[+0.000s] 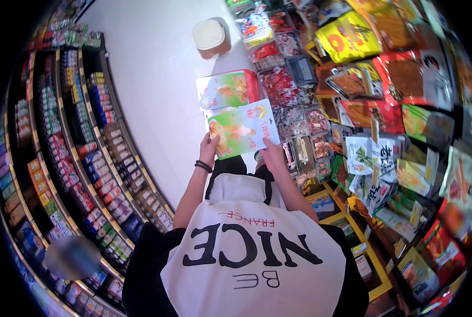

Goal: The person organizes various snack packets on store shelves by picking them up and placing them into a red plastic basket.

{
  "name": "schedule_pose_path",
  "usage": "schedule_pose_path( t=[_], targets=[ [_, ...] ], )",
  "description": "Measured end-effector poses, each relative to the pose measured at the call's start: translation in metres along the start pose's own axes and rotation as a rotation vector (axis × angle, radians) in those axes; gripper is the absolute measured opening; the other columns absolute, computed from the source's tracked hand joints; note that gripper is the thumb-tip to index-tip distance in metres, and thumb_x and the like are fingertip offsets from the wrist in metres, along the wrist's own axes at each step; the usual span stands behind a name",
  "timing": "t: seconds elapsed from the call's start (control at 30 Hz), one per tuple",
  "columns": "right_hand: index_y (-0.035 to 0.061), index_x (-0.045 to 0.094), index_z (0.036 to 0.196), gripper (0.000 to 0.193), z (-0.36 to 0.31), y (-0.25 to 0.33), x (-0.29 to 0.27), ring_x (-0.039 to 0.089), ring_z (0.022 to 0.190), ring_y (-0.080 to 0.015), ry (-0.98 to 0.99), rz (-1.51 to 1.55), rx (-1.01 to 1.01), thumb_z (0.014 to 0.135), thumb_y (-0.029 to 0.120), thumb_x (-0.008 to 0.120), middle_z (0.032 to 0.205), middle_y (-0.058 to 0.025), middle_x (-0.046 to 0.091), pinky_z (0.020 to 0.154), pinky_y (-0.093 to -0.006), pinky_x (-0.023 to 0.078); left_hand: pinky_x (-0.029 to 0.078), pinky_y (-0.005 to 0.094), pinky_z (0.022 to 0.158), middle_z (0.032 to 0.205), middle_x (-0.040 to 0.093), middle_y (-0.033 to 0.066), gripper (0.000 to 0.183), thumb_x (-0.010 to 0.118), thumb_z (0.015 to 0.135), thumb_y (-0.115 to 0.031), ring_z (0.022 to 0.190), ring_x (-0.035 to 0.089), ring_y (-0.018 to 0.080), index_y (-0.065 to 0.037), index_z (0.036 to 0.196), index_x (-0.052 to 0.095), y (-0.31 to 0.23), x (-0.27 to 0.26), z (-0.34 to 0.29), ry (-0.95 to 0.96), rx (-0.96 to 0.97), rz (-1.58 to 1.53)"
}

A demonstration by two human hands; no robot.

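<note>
Green snack packet (241, 129) gripped at both lower corners by left hand (209, 145) and right hand (273, 154); not yet shelved, similar packet (226, 89) just beyond.

Flat green-and-white pack (242, 129) w/ orange picture, held at centre between left hand (209, 147) and right hand (274, 155). Just beyond it, red-edged box (228, 89) w/ same green front. Right racks: yellow bag (347, 34) up top, red packs (278, 84) beside box, white-and-green sachets (365, 153) lower. Left shelves: rows of small red, blue, white packs (96, 182).
</note>
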State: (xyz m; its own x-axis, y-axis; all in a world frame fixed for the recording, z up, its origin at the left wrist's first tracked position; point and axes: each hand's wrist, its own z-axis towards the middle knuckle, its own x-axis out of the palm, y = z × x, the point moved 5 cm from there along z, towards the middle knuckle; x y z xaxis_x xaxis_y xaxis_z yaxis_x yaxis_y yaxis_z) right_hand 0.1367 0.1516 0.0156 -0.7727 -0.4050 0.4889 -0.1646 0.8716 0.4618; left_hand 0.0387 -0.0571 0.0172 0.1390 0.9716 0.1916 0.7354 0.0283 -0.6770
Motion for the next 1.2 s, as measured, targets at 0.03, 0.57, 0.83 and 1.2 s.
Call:
schedule_pose_path(
  t=[0.03, 0.57, 0.83, 1.2],
  targets=[
    [0.0016, 0.042, 0.122, 0.038, 0.012, -0.010, -0.002, 0.053, 0.104, -0.0237, -0.028, -0.115, 0.076, 0.085, 0.004, 0.051, 0.114, -0.0111, 0.053, 0.090, -0.0404, 0.044, 0.049, 0.0309, 0.077, 0.105, 0.058, 0.0088, 0.039, 0.054, 0.087, -0.013, 0.095, 0.057, 0.0174, -0.002, 0.123, 0.043, 0.003, -0.018, 0.013, -0.035, 0.002, 0.021],
    [-0.0024, 0.055, 0.100, 0.021, 0.194, -0.091, -0.019, 0.060, 0.075, -0.0163, -0.022, -1.027, 0.180, 0.080, 0.003, 0.054, 0.086, -0.0067, 0.061, 0.062, -0.0249, 0.048, 0.046, 0.0336, 0.080, 0.106, 0.060, 0.0171, 0.053, 0.061, 0.076, -0.019, 0.093, 0.058, 0.0266, -0.005, 0.125, 0.045, 0.052, -0.122, 0.191, -0.305, 0.044, 0.701],
    [0.0107, 0.020, 0.139, 0.067, 0.166, -0.069, -0.011, 0.047, 0.107, -0.0226, -0.007, -0.976, 0.245, 0.082, 0.013, 0.055, 0.134, -0.0165, 0.033, 0.083, -0.0339, 0.043, 0.042, 0.0366, 0.091, 0.118, 0.052, 0.0222, 0.052, 0.053, 0.078, -0.024, 0.107, 0.052, 0.0334, -0.003, 0.124, 0.043, 0.051, -0.118, 0.183, -0.249, -0.004, 0.708],
    [0.0051, 0.046, 0.118, 0.033, 0.088, -0.023, -0.044, 0.057, 0.092, -0.0207, -0.216, -0.816, 0.255, 0.087, 0.017, 0.048, 0.102, -0.0109, 0.055, 0.074, -0.0340, 0.049, 0.041, 0.0404, 0.091, 0.110, 0.055, 0.0219, 0.040, 0.056, 0.080, -0.022, 0.106, 0.051, 0.0341, -0.001, 0.113, 0.052, 0.049, -0.123, 0.138, -0.098, 0.055, 1.044]
  ],
)
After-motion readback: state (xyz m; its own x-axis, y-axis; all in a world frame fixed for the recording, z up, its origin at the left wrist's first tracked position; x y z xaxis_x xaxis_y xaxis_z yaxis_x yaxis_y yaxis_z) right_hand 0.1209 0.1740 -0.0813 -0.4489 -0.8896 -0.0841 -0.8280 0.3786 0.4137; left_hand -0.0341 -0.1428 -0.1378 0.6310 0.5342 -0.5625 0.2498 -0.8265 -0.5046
